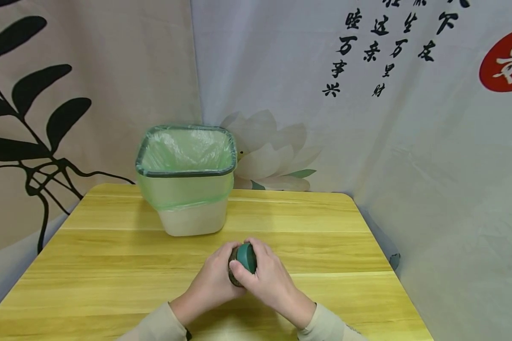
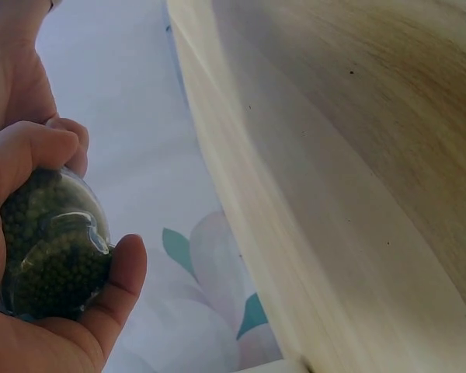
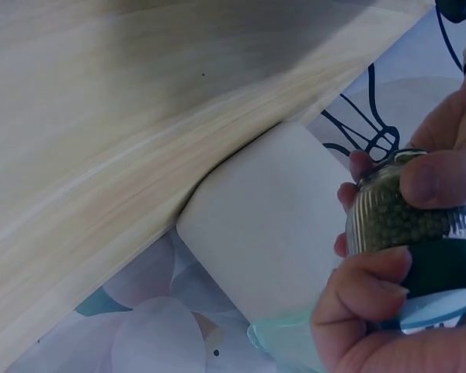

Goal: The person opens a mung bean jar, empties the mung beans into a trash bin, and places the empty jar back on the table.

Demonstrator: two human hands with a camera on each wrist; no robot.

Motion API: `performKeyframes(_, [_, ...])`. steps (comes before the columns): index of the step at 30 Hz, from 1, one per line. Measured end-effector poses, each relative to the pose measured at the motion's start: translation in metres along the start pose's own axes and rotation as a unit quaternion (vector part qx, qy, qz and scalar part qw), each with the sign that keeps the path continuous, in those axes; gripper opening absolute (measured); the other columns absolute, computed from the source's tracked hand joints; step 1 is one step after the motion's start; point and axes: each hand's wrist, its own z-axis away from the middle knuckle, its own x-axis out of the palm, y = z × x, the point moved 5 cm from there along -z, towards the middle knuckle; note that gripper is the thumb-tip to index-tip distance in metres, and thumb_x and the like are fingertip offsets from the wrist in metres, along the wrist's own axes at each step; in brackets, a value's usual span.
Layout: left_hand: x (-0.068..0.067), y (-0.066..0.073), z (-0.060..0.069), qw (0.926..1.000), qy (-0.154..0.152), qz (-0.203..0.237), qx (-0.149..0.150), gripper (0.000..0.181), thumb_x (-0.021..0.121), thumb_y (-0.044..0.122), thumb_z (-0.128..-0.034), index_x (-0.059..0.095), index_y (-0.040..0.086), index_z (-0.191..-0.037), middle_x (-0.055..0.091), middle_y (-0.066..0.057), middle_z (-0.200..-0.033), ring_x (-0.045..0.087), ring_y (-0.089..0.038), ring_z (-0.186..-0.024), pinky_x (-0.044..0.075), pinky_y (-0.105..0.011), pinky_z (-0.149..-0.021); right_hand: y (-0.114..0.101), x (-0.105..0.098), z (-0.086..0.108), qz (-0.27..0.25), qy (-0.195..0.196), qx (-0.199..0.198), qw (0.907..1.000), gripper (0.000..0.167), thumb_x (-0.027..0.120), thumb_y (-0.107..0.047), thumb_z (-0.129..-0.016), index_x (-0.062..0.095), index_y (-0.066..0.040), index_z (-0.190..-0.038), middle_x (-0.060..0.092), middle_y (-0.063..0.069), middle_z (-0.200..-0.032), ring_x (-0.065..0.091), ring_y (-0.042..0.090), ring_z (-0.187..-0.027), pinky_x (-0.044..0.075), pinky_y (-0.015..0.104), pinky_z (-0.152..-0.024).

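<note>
Clear ribbed jar [image 3: 400, 214] of small green beans is held on its side, in front of the bin [image 1: 192, 223] and slightly right of it. Body is wrapped by curled fingers of the left hand [image 1: 215, 273]; green lid [image 1: 246, 257] is gripped by the right hand [image 1: 268, 274], fingers and thumb closed round it. Bin is lined with a green bag [image 1: 183, 194], folded over its rim. Wood-grain table [image 1: 324, 237] is seen under the bin, lotus-print cloth [image 1: 277, 151] behind it.
</note>
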Motion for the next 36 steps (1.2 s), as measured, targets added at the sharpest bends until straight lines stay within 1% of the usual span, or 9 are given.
performKeyframes(7, [-0.0015,0.0002,0.001,1.0,0.007,0.002,-0.007,0.086,0.097,0.014,-0.0678,0.055,0.003,-0.141,0.068,-0.007,-0.127,0.069,-0.018,-0.107,0.062,-0.038,-0.088,-0.0003,-0.0005,0.0001,0.009,-0.018,0.006,0.9998,0.072,0.06,-0.065,-0.101,0.052,-0.017,-0.152,0.064,0.013,-0.144,0.069,0.026,-0.111,0.06,0.038,-0.082])
performKeyframes(12, [-0.0026,-0.0025,0.0011,0.9998,0.013,0.003,-0.013,0.085,0.097,0.012,-0.0677,0.055,0.004,-0.141,0.068,-0.006,-0.124,0.068,-0.017,-0.105,0.062,-0.036,-0.087,0.002,-0.0015,-0.0003,0.007,-0.04,0.017,0.999,0.085,0.064,-0.069,-0.098,0.045,-0.014,-0.159,0.059,0.017,-0.151,0.068,0.03,-0.117,0.06,0.043,-0.087])
performKeyframes(15, [-0.0031,-0.0043,0.0008,0.9996,0.018,-0.006,-0.02,0.086,0.097,0.01,-0.067,0.055,0.004,-0.141,0.068,-0.006,-0.123,0.067,-0.017,-0.104,0.061,-0.037,-0.087,0.0046,-0.0015,-0.0012,-0.007,-0.055,0.025,0.9981,0.089,0.065,-0.069,-0.097,0.041,-0.013,-0.162,0.056,0.018,-0.155,0.067,0.031,-0.123,0.06,0.045,-0.092])
performKeyframes(17, [-0.0032,-0.005,0.0006,0.9995,0.022,-0.011,-0.022,0.085,0.096,0.009,-0.0669,0.055,0.004,-0.141,0.068,-0.006,-0.122,0.067,-0.016,-0.103,0.061,-0.037,-0.086,0.0052,-0.0022,-0.0021,-0.02,-0.064,0.026,0.9974,0.089,0.066,-0.067,-0.098,0.041,-0.011,-0.162,0.055,0.018,-0.156,0.065,0.032,-0.128,0.059,0.047,-0.095])
performKeyframes(19, [-0.0032,-0.0051,0.0007,0.9994,0.024,-0.016,-0.019,0.085,0.096,0.008,-0.0673,0.054,0.003,-0.141,0.068,-0.006,-0.122,0.066,-0.015,-0.102,0.061,-0.037,-0.086,0.0053,-0.0031,-0.0031,-0.037,-0.072,0.026,0.9963,0.087,0.065,-0.064,-0.1,0.041,-0.009,-0.162,0.055,0.018,-0.156,0.065,0.032,-0.129,0.06,0.047,-0.095])
performKeyframes(24, [-0.0033,-0.003,0.0022,0.9986,0.031,-0.043,0.005,0.083,0.095,0.007,-0.0682,0.054,0.001,-0.14,0.067,-0.009,-0.124,0.067,-0.018,-0.104,0.062,-0.039,-0.088,0.0057,-0.0036,-0.0047,-0.077,-0.085,0.031,0.9929,0.083,0.066,-0.062,-0.1,0.045,-0.008,-0.159,0.064,0.018,-0.143,0.069,0.027,-0.115,0.06,0.04,-0.086])
performKeyframes(27, [-0.0032,-0.0016,0.003,0.9975,0.035,-0.058,0.018,0.083,0.095,0.007,-0.0684,0.054,0.0,-0.14,0.067,-0.011,-0.127,0.068,-0.021,-0.107,0.063,-0.041,-0.089,0.0065,-0.0033,-0.0047,-0.085,-0.088,0.039,0.9918,0.081,0.066,-0.062,-0.099,0.047,-0.009,-0.157,0.067,0.017,-0.137,0.069,0.023,-0.109,0.059,0.036,-0.081])
performKeyframes(32, [-0.0027,-0.0011,0.0032,0.9973,0.036,-0.06,0.023,0.082,0.095,0.007,-0.0684,0.055,0.0,-0.14,0.068,-0.012,-0.128,0.069,-0.022,-0.108,0.063,-0.041,-0.089,0.0076,-0.0028,-0.0044,-0.089,-0.089,0.044,0.991,0.08,0.067,-0.062,-0.098,0.048,-0.008,-0.155,0.067,0.016,-0.136,0.068,0.022,-0.107,0.059,0.035,-0.08])
performKeyframes(36, [-0.0021,-0.0023,0.0026,0.9982,0.025,-0.051,0.019,0.082,0.095,0.008,-0.0694,0.055,0.0,-0.14,0.068,-0.011,-0.127,0.069,-0.021,-0.107,0.063,-0.04,-0.088,0.008,-0.0022,-0.0034,-0.09,-0.091,0.044,0.9908,0.08,0.067,-0.062,-0.097,0.049,-0.01,-0.155,0.067,0.014,-0.135,0.068,0.021,-0.105,0.059,0.033,-0.079])
